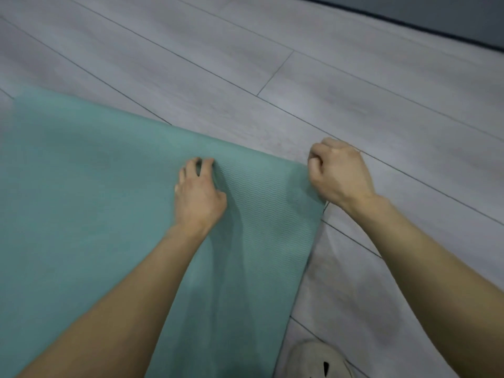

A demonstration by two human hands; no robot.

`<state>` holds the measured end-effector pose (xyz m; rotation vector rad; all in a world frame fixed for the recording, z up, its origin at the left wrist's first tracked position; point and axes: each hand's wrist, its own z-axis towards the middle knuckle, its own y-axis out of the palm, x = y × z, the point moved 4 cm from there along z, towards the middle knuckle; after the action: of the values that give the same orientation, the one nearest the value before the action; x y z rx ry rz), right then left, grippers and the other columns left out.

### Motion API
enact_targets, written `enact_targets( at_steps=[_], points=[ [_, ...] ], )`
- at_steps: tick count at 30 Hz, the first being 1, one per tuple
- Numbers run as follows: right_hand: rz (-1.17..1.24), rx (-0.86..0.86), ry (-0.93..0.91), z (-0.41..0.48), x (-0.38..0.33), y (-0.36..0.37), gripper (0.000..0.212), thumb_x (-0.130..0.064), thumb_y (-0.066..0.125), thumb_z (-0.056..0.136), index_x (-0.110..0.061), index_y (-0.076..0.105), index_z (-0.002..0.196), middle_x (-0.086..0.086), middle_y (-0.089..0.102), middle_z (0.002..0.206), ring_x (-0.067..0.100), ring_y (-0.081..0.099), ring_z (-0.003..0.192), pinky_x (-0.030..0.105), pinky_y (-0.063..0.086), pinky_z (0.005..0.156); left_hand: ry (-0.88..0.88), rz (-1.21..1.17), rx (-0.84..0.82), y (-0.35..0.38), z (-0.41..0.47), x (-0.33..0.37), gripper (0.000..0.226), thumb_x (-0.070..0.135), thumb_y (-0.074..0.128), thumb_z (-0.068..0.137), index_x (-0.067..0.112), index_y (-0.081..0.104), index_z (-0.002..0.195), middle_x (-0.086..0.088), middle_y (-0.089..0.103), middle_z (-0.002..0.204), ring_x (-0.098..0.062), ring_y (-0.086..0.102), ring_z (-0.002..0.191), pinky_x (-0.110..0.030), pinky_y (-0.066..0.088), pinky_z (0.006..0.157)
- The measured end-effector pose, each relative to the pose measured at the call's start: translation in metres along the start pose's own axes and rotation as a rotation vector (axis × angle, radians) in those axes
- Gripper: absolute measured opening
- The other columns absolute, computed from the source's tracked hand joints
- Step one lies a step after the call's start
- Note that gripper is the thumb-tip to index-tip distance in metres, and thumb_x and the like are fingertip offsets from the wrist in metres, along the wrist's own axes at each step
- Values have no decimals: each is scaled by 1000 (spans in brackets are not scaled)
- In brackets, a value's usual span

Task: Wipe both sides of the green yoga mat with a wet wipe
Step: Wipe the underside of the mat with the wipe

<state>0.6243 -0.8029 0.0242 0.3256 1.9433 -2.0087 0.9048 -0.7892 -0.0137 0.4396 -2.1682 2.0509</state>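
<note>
Green yoga mat (81, 200) lies on the floor (354, 91). Left hand (200, 192): fingers clawed, bunching the mat near its end. Right hand (338, 173): clenched, pinching the end corner. No wipe in view. Judged step: turning the mat. Next move needs both hands lifting the end evenly.

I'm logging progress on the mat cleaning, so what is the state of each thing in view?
green yoga mat: spread on the floor, rippled between the hands.
left hand: fingers curled, gripping the mat's far edge.
right hand: fisted at the mat's corner, apparently gripping it.
floor: grey planks under the mat.
shoe: on the floor beside the mat, partly cut off.
wet wipe: not in view.
</note>
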Motion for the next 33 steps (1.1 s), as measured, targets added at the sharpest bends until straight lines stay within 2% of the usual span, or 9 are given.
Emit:
enact_targets(
  at_steps=[2,4,8,13,16,19,23,29,33],
  points=[
    [-30,-160,-89,8,-21,18,51,-60,47,94,-18,68,115,1,63,108,24,57,106,40,52,90,32,33,-40,1,-1,2,78,17,71,77,18,46,151,-12,40,154,-35,39,142,-55,45,110],
    [-149,-318,-153,16,-35,34,86,-88,46,82,-21,61,131,1,62,119,22,51,114,43,48,100,78,104,-106,-4,7,2,89,21,77,74,21,40,155,-11,31,163,-32,30,150,-55,39,116],
    [-248,-354,-202,25,-42,41,109,-105,42,63,-17,61,126,4,63,115,22,48,110,44,46,103,212,276,-310,-21,43,2,117,23,83,71,30,15,166,-7,9,174,-27,7,161,-59,22,126],
    [-206,-288,-251,20,-64,25,96,-94,61,63,-15,60,116,4,62,109,24,49,108,42,48,98,384,521,-459,-45,89,-7,133,27,88,68,32,1,168,-9,15,172,-27,10,162,-61,8,129],
    [-198,-308,-249,15,-84,11,86,-90,66,61,-18,60,107,4,62,101,26,54,101,38,48,85,411,547,-445,-62,102,-11,135,35,100,52,31,23,163,-7,41,151,-31,38,146,-53,19,126],
    [-241,-387,-213,13,-108,-8,77,-88,66,60,-19,63,93,4,64,91,30,61,87,36,49,72,502,558,-343,-84,93,-12,112,45,101,45,30,48,142,-3,53,129,-29,48,123,-45,40,110],
    [-324,-398,-216,-9,-136,-45,74,-83,68,64,-20,63,102,4,63,97,29,61,91,35,45,71,632,549,-166,-127,58,-24,89,58,92,45,29,57,121,3,60,113,-27,51,109,-44,42,96],
    [-328,-469,-195,-74,-179,-78,57,-51,75,73,-17,49,110,6,60,101,29,56,95,38,48,72,598,356,-88,-182,-23,-47,56,34,86,59,17,55,103,-3,62,92,-32,60,93,-45,41,105],
    [-330,-503,-216,-112,-220,-113,43,-35,75,75,-14,57,108,8,57,103,31,56,101,38,43,70,559,330,-145,-242,-92,-67,42,28,79,70,18,55,102,-1,60,89,-30,56,87,-43,42,90]
  ],
)
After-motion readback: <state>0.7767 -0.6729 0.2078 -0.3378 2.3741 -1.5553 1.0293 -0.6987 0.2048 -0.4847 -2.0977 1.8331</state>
